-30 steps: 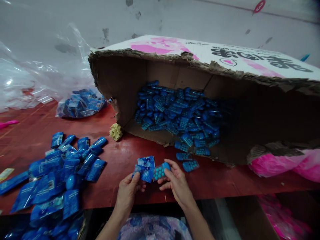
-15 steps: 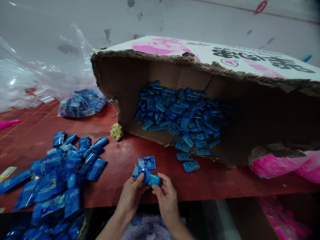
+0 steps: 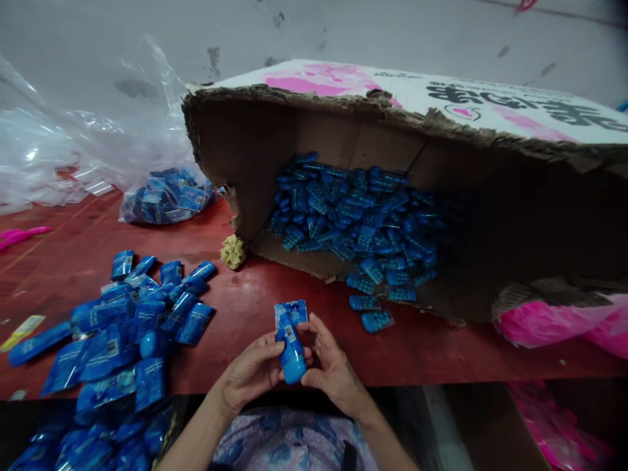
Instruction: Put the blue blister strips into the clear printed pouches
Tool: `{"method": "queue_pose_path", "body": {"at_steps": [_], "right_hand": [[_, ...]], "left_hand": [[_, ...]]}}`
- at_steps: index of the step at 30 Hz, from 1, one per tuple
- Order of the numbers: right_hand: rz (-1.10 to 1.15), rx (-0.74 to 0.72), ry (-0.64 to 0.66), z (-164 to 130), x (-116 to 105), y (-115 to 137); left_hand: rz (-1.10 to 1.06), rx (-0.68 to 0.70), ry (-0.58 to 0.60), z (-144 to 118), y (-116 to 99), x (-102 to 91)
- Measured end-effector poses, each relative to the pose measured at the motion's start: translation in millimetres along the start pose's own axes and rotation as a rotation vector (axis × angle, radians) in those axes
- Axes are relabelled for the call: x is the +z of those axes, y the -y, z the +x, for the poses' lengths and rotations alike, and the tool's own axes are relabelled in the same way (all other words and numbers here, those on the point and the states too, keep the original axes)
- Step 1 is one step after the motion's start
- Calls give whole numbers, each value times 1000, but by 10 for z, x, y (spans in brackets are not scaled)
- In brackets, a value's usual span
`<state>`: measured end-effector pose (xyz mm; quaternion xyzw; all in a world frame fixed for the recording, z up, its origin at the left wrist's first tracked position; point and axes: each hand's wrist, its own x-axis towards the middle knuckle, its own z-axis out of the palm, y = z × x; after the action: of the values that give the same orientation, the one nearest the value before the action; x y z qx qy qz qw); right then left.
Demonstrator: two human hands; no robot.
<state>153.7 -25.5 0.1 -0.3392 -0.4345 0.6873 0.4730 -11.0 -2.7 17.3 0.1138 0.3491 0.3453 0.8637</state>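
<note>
Blue packet (image 3: 291,347), held between both hands (image 3: 256,367) (image 3: 332,366)

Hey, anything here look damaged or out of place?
The cardboard box looks damaged, ragged and torn along its opening. Two blue-capped containers lie just outside it, seemingly spilled, and a crumpled yellow wad sits by its left corner, like litter.

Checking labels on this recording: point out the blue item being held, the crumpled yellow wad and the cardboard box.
Held blue item (image 3: 292,348), head view: middle of its body.
Crumpled yellow wad (image 3: 232,252), head view: its centre.
Cardboard box (image 3: 321,78), head view: pink-printed outer side.
</note>
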Motion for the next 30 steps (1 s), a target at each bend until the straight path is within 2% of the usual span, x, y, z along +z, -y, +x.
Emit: {"method": "queue_pose_path", "body": {"at_steps": [3,8,16,19,22,24,26,30], "right_hand": [[-17,-11,-8,15,-41,9],[81,4,89,32,-44,43],[65,-38,63,34,-13,102],[-20,-24,-27,23,-15,85],[-233,-42,-274,-2,10,46],[-352,-33,-378,-11,40,23],[-361,7,-388,-5,70,4],[-148,54,-351,35,99,-40]], "left_hand": [[-15,-12,-6,-12,26,-14],[-54,7,8,-23,61,4],[-47,16,20,-8,86,62],[-63,52,-18,9,108,103],[-73,117,-116,45,120,145],[-75,166,-173,69,132,167],[-67,200,-213,85,153,181],[-36,245,-265,94,206,190]]}}
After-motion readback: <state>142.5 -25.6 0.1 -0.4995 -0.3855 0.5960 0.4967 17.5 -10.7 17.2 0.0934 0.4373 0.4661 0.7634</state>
